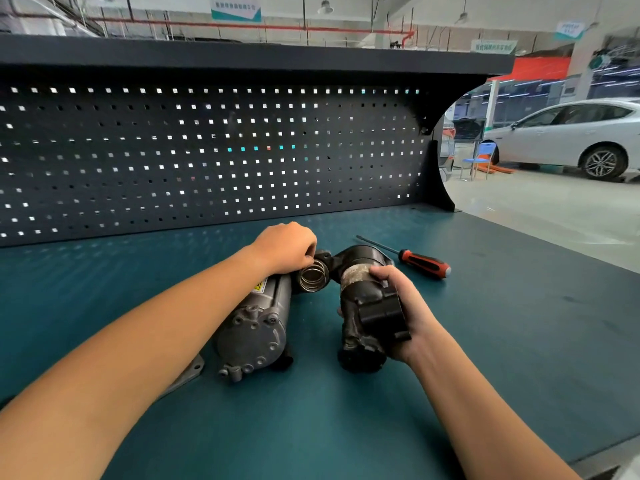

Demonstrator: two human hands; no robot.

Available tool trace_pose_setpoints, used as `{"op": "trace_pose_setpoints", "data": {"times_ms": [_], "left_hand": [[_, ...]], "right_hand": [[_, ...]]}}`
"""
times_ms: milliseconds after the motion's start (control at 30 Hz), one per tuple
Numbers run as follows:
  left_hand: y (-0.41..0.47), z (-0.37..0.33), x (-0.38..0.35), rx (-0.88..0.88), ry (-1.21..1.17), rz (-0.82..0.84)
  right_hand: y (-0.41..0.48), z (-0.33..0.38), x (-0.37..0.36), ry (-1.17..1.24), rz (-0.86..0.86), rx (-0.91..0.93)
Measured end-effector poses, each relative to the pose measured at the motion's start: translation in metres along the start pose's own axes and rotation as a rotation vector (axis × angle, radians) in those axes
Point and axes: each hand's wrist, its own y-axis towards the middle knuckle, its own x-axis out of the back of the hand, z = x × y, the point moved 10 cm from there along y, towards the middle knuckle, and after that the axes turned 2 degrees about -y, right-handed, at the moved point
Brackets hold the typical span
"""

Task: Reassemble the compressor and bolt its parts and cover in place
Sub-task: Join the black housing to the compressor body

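A grey cylindrical compressor body (pixel 254 327) lies on the teal bench top, its bolted end cap facing me and a yellow label on its side. My left hand (pixel 285 249) rests on its far end, fingers closed at the rim of a metal coil spring (pixel 313 277) that sticks out there. My right hand (pixel 401 306) grips a dark, dirty motor section (pixel 363 306) with a black connector block, lying beside the grey body. The two parts meet at a black joint (pixel 325 258) behind the spring.
A red-and-black screwdriver (pixel 420 261) lies on the bench top (pixel 485 341) just beyond my right hand. A flat grey bracket (pixel 188 374) shows under my left forearm. A dark pegboard (pixel 207 157) walls the back; the bench edge runs along the right.
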Motion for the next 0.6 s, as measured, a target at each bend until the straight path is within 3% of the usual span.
{"op": "trace_pose_setpoints", "data": {"times_ms": [167, 333, 600], "left_hand": [[-0.001, 0.005, 0.002, 0.001, -0.041, -0.036], [-0.001, 0.008, -0.002, 0.009, -0.045, -0.045], [0.007, 0.004, -0.004, -0.041, -0.001, -0.019]], "right_hand": [[0.004, -0.005, 0.011, 0.024, -0.042, -0.037], [0.004, -0.018, -0.007, -0.068, 0.085, -0.079], [0.005, -0.036, -0.02, -0.26, 0.131, -0.151]]}}
